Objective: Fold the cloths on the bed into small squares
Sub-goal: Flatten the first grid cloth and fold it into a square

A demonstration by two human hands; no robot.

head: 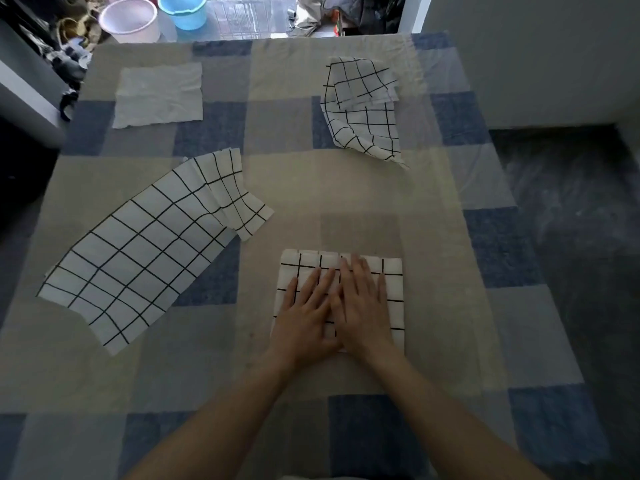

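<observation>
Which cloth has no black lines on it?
The plain grey cloth at the far left of the bed. The other three cloths are white with a black grid.

A white cloth with a black grid [393, 289], folded into a flat square, lies near the front of the bed [294, 188]. A long grid cloth [138, 251] sprawls unfolded at the left, its far end rumpled. A crumpled grid cloth [363, 109] sits far right, and a plain grey cloth [159, 93] lies flat far left.
</observation>
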